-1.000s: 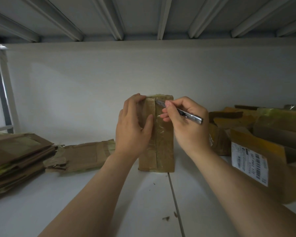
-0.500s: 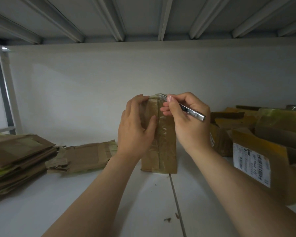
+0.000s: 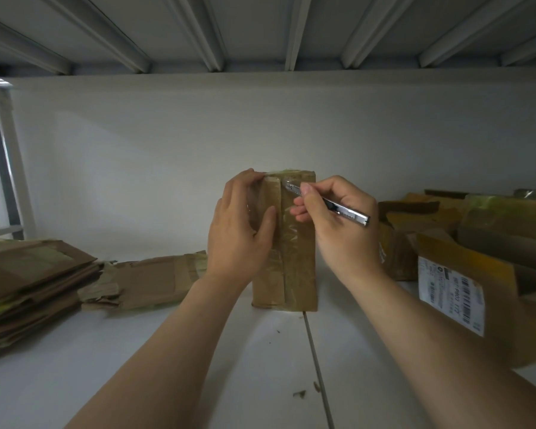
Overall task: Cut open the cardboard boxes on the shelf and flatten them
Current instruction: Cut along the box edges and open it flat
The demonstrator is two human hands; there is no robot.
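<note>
A small taped cardboard box stands upright on the white shelf, mid-frame. My left hand grips its left side, fingers curled over the top left corner and thumb pressed on the front. My right hand holds a silver utility knife like a pen. The knife tip touches the taped centre seam near the box's top edge.
A stack of flattened boxes lies at the left, with another flattened box beside it. Several unflattened boxes crowd the right, the nearest one carrying a white barcode label. Cardboard scraps lie on the shelf. The shelf above hangs low overhead.
The knife tip rose to the very top of the box, then came slightly down again along the seam. My left hand kept its grip on the box.
</note>
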